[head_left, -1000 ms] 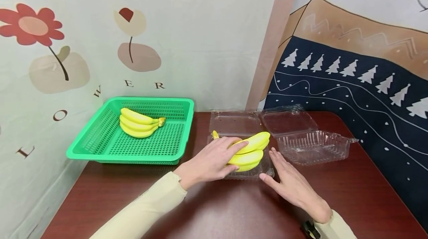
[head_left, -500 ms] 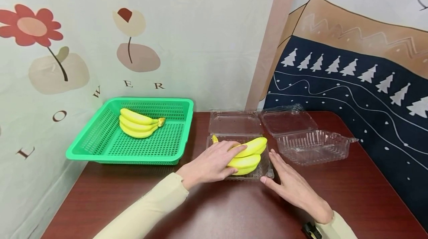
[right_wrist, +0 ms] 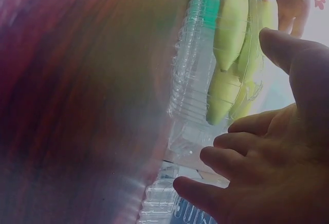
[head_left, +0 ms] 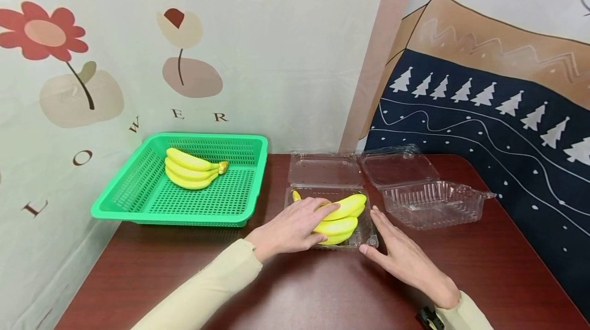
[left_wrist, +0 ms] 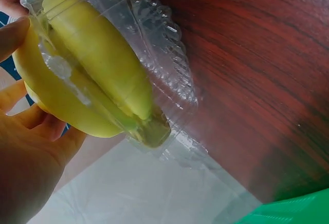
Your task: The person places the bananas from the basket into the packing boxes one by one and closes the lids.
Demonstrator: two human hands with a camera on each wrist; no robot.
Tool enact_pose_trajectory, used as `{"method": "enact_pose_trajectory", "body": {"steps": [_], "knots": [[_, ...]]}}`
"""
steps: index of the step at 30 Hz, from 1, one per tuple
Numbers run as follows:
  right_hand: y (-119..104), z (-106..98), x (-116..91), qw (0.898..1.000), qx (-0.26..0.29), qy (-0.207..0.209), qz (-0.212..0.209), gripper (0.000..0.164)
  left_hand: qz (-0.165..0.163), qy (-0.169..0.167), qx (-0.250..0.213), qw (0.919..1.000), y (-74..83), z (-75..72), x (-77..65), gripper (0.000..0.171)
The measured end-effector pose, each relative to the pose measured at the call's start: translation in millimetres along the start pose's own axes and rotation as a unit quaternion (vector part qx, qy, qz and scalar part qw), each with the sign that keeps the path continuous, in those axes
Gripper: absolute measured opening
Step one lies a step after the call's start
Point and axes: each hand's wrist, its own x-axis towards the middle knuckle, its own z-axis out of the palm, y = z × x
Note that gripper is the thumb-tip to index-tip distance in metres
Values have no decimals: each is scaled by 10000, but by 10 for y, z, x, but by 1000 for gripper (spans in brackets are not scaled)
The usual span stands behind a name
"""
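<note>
My left hand (head_left: 295, 226) grips a bunch of yellow bananas (head_left: 341, 226) from above, its fingers and thumb curled over the fruit. The bunch lies low inside a clear plastic clamshell box (head_left: 361, 240) whose lid (head_left: 324, 170) is folded back toward the wall. Through the box's side, the left wrist view shows the banana stem (left_wrist: 154, 131). My right hand (head_left: 405, 255) is beside the box's right side with fingers straight, thumb near the front right corner. In the right wrist view its fingers spread next to the clear wall (right_wrist: 187, 90).
A green plastic basket (head_left: 258, 181) on the left holds another banana bunch (head_left: 191, 170). To the right stands a second clear clamshell box (head_left: 433, 207), lid open. Patterned cloths hang behind the reddish-brown table (head_left: 322, 289).
My left hand has lowered the bananas a little, deeper into the clear box. My right hand has stayed beside the box with hardly any movement.
</note>
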Motion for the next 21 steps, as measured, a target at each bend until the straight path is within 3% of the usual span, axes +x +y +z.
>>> {"method": "enact_pose_trajectory", "body": {"steps": [21], "knots": [[-14, 10, 33, 9999, -55, 26, -147, 86, -177, -181, -180, 9995, -50, 57, -22, 69]]}}
